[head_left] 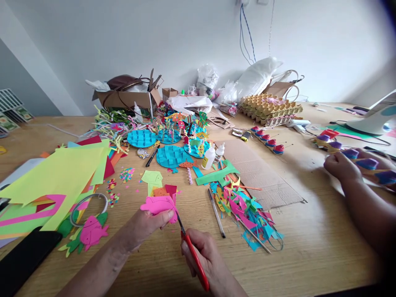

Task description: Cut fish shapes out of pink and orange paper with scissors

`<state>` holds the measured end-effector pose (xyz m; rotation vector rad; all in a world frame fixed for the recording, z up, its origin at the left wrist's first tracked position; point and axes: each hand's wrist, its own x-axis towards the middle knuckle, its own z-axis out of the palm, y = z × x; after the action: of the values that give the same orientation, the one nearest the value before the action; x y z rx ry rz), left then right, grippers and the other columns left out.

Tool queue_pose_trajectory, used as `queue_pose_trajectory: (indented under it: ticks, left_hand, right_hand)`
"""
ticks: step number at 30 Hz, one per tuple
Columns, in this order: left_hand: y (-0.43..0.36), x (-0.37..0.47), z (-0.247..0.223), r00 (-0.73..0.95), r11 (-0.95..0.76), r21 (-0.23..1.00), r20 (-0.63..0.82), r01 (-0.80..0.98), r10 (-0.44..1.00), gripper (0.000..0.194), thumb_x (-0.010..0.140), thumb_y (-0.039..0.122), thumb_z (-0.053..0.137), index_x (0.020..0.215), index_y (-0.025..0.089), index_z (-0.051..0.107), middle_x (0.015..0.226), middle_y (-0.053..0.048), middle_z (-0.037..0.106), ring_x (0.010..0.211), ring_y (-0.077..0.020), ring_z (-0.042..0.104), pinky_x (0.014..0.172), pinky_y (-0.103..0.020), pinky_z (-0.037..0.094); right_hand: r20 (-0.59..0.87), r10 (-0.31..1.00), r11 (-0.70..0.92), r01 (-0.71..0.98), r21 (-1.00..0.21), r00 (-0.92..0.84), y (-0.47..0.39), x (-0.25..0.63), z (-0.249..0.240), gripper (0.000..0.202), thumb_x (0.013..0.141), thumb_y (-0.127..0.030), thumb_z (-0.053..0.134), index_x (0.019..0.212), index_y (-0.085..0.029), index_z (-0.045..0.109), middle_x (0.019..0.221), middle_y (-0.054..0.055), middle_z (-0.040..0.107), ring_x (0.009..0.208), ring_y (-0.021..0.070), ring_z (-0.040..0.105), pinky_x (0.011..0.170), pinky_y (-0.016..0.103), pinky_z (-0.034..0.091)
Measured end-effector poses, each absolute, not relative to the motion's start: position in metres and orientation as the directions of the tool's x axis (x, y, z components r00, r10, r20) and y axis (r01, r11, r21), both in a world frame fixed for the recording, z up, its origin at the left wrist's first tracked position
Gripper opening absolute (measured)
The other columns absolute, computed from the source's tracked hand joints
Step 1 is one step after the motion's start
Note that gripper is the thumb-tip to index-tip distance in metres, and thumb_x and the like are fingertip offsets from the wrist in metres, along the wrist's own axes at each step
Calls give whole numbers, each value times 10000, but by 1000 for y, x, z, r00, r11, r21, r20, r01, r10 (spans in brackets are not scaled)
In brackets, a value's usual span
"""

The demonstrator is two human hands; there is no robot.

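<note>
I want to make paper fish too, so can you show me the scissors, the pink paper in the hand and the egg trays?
Scissors (pixel 193 256): head view, on the red handle.
Pink paper (pixel 156 203): head view, on its flat face.
Egg trays (pixel 268 109): head view, middle of the stack.

No readable text or labels

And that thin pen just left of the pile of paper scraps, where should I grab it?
Probably pinch the pen mid-barrel from above, a finger on each long side, coming from the left. It's long, thin and lying flat, so its middle should balance; paper scraps crowd its right, but bare table shows on its left.
</note>
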<state>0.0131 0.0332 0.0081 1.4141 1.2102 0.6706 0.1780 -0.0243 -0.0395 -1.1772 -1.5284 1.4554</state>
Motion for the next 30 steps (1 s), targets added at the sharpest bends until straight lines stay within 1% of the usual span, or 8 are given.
queue_pose_trajectory:
  ticks: [6, 11, 15, 18, 23, 27, 30]
  left_hand:
    - [34, 13, 3, 391, 85, 943, -214, 323, 895, 262, 756, 377, 437, 550, 216, 429, 571, 33, 396, 595, -156, 387, 581, -268, 315]
    - [35, 13, 2, 409, 92, 941, -227, 324, 884, 250, 750, 379, 425, 567, 209, 437, 580, 32, 399, 604, -154, 389, 588, -271, 321]
    - [37, 14, 9, 415, 123, 933, -265, 340, 870, 229, 720, 369, 427, 557, 208, 432, 567, 39, 393, 589, -145, 383, 574, -269, 322]
    - [40, 13, 15, 442, 89, 927, -256, 365, 859, 223, 717, 340, 420, 536, 208, 417, 568, 40, 400, 592, -141, 389, 582, -269, 326]
    - [40, 9, 12, 467, 64, 913, -266, 403, 843, 227, 756, 320, 409, 561, 203, 426, 587, 40, 406, 602, -141, 399, 597, -271, 332]
    - [38, 6, 5, 448, 23, 916, -217, 400, 868, 250, 790, 354, 406, 595, 202, 438, 603, 37, 415, 623, -144, 411, 604, -264, 336]
    - [37, 6, 5, 424, 12, 918, -196, 397, 884, 244, 791, 351, 401, 601, 203, 437, 603, 39, 408, 615, -141, 399, 593, -259, 331]
  right_hand:
    - [-108, 936, -62, 145, -987, -334, -25, 179, -37, 379, 878, -421, 414, 574, -202, 359, 510, -55, 319, 488, 100, 305, 443, 211, 246]
    - [-81, 940, -28, 161, -987, -332, -23, 180, -38, 414, 879, -451, 421, 567, -202, 311, 529, -59, 270, 492, 94, 279, 442, 212, 223]
    - [-61, 942, -4, 169, -986, -331, -22, 180, -39, 417, 870, -431, 466, 566, -199, 301, 533, -63, 250, 487, 88, 264, 445, 215, 208]
    - [-49, 940, 9, 168, -986, -337, -22, 179, -38, 410, 869, -409, 480, 568, -197, 299, 535, -64, 254, 486, 85, 263, 452, 216, 210]
    - [-38, 945, 25, 190, -981, -324, -24, 179, -35, 417, 862, -403, 492, 558, -196, 295, 529, -63, 257, 481, 83, 265, 454, 220, 211]
    - [-27, 949, 35, 189, -981, -315, -23, 179, -36, 406, 859, -404, 475, 556, -197, 301, 522, -62, 272, 478, 86, 273, 452, 219, 217]
    - [-26, 946, 36, 183, -982, -322, -23, 179, -37, 379, 861, -378, 459, 559, -197, 319, 518, -59, 291, 480, 90, 289, 452, 218, 225]
